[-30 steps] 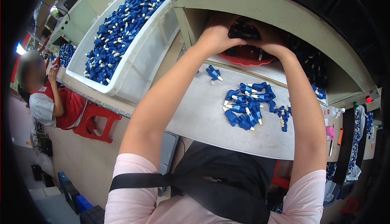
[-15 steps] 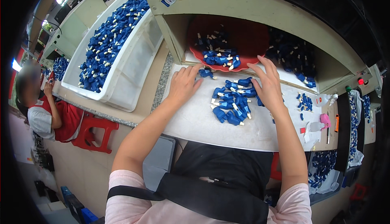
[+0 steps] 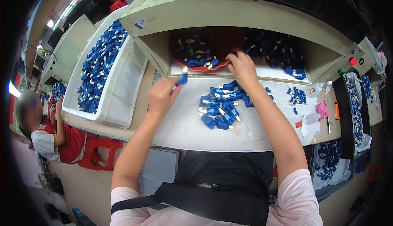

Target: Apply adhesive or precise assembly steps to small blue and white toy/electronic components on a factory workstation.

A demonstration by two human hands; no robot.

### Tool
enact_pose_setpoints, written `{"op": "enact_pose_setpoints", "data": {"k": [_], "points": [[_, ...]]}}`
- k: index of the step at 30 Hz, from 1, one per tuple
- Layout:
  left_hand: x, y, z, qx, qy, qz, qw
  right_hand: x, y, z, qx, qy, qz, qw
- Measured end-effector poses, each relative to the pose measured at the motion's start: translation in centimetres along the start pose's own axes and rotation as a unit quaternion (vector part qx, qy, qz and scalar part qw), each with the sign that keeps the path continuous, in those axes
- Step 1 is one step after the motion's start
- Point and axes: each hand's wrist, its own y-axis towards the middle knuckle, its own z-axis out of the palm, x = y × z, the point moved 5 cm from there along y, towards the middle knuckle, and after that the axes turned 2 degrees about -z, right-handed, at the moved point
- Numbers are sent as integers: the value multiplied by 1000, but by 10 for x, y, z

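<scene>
Pinched in my left hand (image 3: 161, 98) is a small blue moulded part (image 3: 183, 79) with a cream tip, held up just in front of the shelf opening. My right hand (image 3: 244, 71) has its fingers curled at the right rim of a scalloped red basin (image 3: 200, 68), which sits inside the shelf with several like parts in it. On the white work surface (image 3: 176, 132), between my forearms, lies a loose pile of the blue parts (image 3: 221, 105). Part of that pile's right side is behind my right forearm.
To the left stands a big white bin (image 3: 118, 103) heaped with blue parts. More parts (image 3: 282, 56) lie inside the shelf (image 3: 163, 25) at right. A small cluster (image 3: 297, 96), bottles (image 3: 315, 89) and an orange tool (image 3: 336, 110) are at the right. A co-worker (image 3: 61, 132) sits far left.
My left hand has left the basin's rim and lifted a blue part from beside it. My right hand's fingers have curled in at the rim. The view has shifted somewhat.
</scene>
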Motion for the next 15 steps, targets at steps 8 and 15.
{"op": "enact_pose_setpoints", "data": {"k": [8,15], "points": [[41,79,70,-40,49,-58,996,17,-33,-63,106,162,47,980],[4,38,23,-11,-86,-52,995,-14,-162,-170,-9,214,217,952]]}}
